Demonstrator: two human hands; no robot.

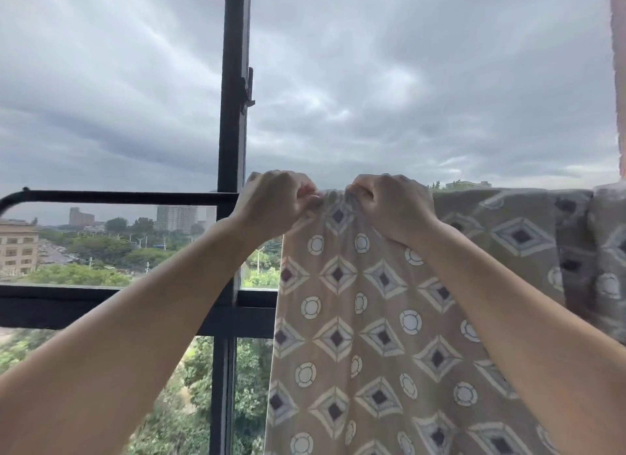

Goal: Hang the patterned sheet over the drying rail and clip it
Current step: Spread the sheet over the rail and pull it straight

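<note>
Where sheet (355,319) meets rail (118,196), both fists pinch it.

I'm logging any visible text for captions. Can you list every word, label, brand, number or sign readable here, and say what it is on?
None can be read.
The patterned sheet shows only diamonds and circles, with no lettering.
The distant buildings are too small and blurred to show any signs.
The window frame and drying rail show no markings.

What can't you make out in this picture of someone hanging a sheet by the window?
- Any clip: the curled fingers of the left hand and right hand hide it, head view.
- The drying rail under the patterned sheet: covered by cloth.
- The sheet's bottom and right end: cut off by the frame edges.
</note>
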